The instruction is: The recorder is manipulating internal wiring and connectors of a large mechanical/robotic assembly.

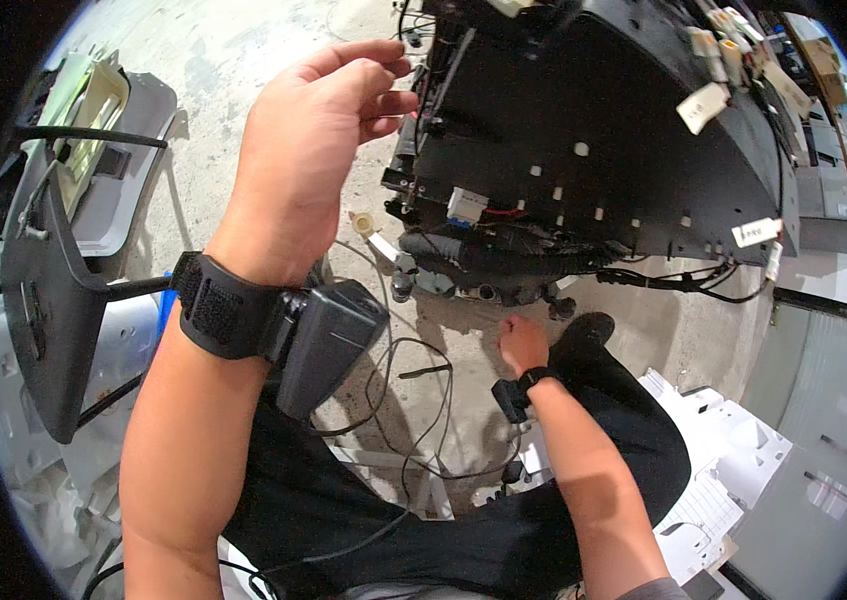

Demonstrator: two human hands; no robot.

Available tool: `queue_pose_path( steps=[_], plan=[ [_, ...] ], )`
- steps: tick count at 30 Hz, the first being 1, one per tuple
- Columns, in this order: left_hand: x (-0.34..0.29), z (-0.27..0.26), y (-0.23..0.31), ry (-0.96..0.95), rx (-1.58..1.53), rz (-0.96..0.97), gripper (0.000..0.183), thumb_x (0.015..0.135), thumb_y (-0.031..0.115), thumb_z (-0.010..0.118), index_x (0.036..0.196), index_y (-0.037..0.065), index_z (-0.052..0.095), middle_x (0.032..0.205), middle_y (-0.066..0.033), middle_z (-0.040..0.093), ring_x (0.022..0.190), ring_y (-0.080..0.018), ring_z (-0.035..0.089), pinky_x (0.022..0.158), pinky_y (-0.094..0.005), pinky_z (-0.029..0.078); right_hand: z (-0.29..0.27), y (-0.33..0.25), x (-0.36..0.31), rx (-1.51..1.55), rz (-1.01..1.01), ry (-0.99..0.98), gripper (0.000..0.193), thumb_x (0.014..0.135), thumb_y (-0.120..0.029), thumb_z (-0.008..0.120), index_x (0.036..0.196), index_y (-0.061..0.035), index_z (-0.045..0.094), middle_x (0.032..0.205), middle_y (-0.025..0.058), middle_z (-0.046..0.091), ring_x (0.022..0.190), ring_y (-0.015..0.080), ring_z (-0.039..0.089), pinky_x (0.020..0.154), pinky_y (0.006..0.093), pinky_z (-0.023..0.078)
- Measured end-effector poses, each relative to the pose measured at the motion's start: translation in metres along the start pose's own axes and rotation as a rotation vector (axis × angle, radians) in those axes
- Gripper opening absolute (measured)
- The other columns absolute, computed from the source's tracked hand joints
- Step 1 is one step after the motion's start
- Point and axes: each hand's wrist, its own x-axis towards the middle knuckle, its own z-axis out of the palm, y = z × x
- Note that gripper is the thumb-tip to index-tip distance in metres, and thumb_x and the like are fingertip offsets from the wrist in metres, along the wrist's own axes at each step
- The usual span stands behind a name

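Note:
In front of me stands a black machine frame with a large black panel (584, 120). My left hand (319, 110) is raised beside the panel's left edge. Its fingers are bent in, and whatever they hold, if anything, is too small to make out. Low down, my right hand (524, 345) is closed just in front of the machine's base. What lies inside its fingers is hidden. A black corrugated hose (444, 245) and a bundle of dark cables (664, 280) run along the panel's lower edge. Above the hose sits a small white connector block (467, 205).
White-tagged wires (704, 105) hang at the upper right. Loose black cable (449, 375) loops across the concrete floor between my legs. To the left are a grey tray (149, 150) and a dark curved panel (49, 300). White sheets (719, 450) lie at the right beside a glass-like panel (824, 400).

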Motion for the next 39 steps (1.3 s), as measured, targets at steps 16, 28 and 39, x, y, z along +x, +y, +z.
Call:
queue_pose_path(
  steps=[16, 28, 39],
  plan=[
    [0.003, 0.02, -0.014, -0.016, 0.094, -0.007, 0.029, 0.086, 0.01, 0.047, 0.112, -0.001, 0.047, 0.097, -0.0043, 0.054, 0.088, -0.0147, 0.054, 0.079, -0.0261, 0.041, 0.042, 0.045, 0.011, 0.807, 0.344, 0.188, 0.025, 0.086, -0.017, 0.044, 0.092, 0.004, 0.055, 0.063, 0.0136, 0.06, 0.051, 0.0184, 0.059, 0.047, 0.0302, 0.046],
    [0.009, 0.012, -0.021, -0.036, 0.094, 0.023, 0.024, 0.086, 0.011, 0.047, 0.106, -0.001, 0.049, 0.098, -0.0064, 0.05, 0.091, -0.0176, 0.053, 0.084, -0.0308, 0.04, 0.038, 0.027, 0.004, 0.759, 0.436, 0.042, 0.025, 0.083, -0.023, 0.047, 0.087, -0.0022, 0.061, 0.081, 0.0165, 0.062, 0.076, 0.033, 0.06, 0.069, 0.0439, 0.047],
    [0.01, 0.009, -0.02, -0.065, 0.078, 0.006, 0.028, 0.086, 0.013, 0.047, 0.111, -0.002, 0.047, 0.099, -0.0076, 0.051, 0.093, -0.0181, 0.053, 0.085, -0.0301, 0.04, 0.047, 0.025, 0.008, 0.503, 0.377, 0.246, 0.026, 0.084, -0.022, 0.046, 0.083, -0.0014, 0.062, 0.063, 0.0122, 0.062, 0.06, 0.0268, 0.061, 0.06, 0.0378, 0.046]
  ],
)
